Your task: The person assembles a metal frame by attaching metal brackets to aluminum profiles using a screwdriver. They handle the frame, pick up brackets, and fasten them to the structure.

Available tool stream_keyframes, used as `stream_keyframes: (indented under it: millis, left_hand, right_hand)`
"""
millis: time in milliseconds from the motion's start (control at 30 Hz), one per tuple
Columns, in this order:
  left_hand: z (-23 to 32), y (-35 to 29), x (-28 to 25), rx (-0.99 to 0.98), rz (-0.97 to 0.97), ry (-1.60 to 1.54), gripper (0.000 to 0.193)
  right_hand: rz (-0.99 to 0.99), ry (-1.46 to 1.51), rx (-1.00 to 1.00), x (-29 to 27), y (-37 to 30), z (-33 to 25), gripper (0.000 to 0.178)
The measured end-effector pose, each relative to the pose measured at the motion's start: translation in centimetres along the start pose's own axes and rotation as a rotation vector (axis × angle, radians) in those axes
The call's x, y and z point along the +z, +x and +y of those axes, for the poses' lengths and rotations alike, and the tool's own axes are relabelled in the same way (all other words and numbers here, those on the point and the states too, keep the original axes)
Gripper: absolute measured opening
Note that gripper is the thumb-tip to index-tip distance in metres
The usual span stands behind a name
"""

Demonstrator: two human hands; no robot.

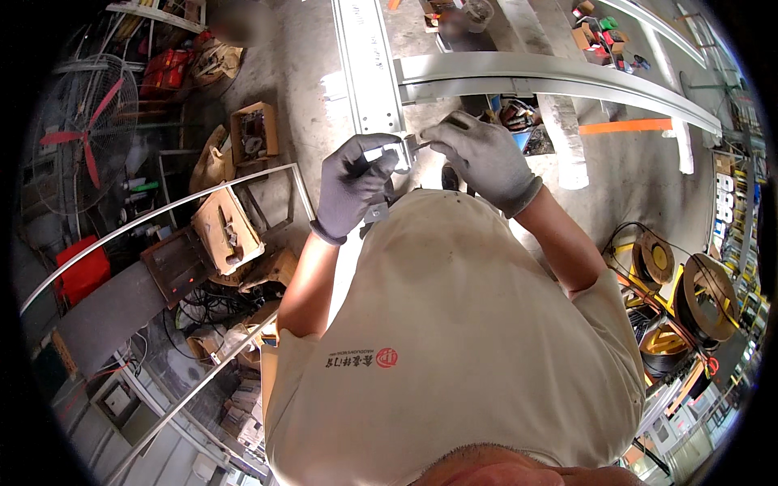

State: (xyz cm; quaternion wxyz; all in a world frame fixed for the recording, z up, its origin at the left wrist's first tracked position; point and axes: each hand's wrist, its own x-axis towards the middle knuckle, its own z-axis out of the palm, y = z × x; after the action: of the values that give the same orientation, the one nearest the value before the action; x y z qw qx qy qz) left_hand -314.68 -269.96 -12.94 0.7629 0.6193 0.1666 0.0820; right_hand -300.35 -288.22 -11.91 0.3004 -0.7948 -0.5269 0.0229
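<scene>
My left hand [354,185], in a dark grey knitted glove, was clenched around a small pale metal bracket [387,151] at the near end of a long grey metal rail [369,69] that ran away from me across the concrete floor [304,81]. My right hand [484,158], in a lighter grey glove, had its fingers pinched together on a small dark piece [416,147] just beside that bracket, too small for me to make out. A second long grey metal rail [559,81] met the first at a right angle near my hands and stretched off to my right. Below my hands was my beige short-sleeved shirt [454,340]. Further out to my left lay open cardboard boxes [253,134] of parts, a red plastic container [81,271] and a standing fan with red blades [81,134]; to my right sat yellow cable reels [655,259].
</scene>
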Motion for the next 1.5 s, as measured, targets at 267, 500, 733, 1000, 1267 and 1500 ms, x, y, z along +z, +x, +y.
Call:
stream_keyframes:
  millis: [267, 500, 733, 1000, 1267, 1500]
  left_hand:
    - [0.3, -0.1, -0.3, -0.164, -0.093, -0.171, 0.047]
    - [-1.1, 0.1, 2.3, -0.133, -0.006, 0.13, 0.026]
    - [-1.2, 2.6, 6.3, -0.198, -0.1, 0.054, 0.019]
    - [-2.1, 7.6, 12.8, -0.234, -0.238, -0.043, 0.029]
    - [-5.9, 11.4, 19.0, -0.39, -0.351, -0.1, 0.032]
    - [-8.2, 15.9, 17.3, -0.503, -0.415, -0.066, 0.031]
  right_hand:
    - [0.073, -0.03, 0.084, 0.0, -1.1, -0.4, 0.009]
    - [0.058, 0.021, 0.16, -0.6, -2.6, 1.1, 0.012]
    - [0.018, -0.021, 0.268, -2.6, -4.9, 3.9, 0.016]
    - [0.281, -0.047, 0.334, -6.3, -10.0, 11.0, 0.024]
    - [0.303, 0.492, 0.478, -9.4, -11.4, 13.9, 0.031]
    - [0.142, 0.308, 0.382, -7.6, -9.1, 16.7, 0.047]
